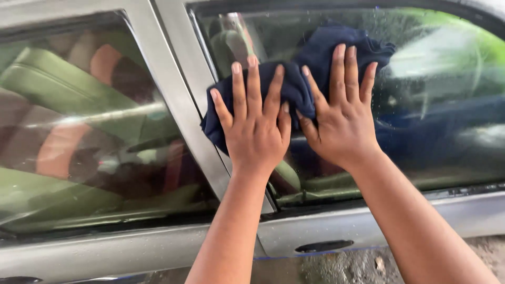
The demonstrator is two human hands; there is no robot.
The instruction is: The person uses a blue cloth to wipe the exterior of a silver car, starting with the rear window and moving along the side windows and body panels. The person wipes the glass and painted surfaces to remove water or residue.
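Both hands press a dark blue cloth (pixel 300 79) flat against a car window (pixel 431 105). The left hand (pixel 256 131) and right hand (pixel 343 118) lie side by side, fingers (pixel 252 84) spread and extended, gripping nothing, palms pinning the cloth to the glass. The cloth bunches under and above the fingertips, near the pillar (pixel 184 110) to their left. Droplets and streaks show on the glass to the right of the fingers, so that stretch looks unwiped; how clean the glass under the cloth is cannot be told.

Two bare forearms, no sleeves, no rings or watch; left hand (pixel 256 134), right hand (pixel 343 122), short unpainted nails.
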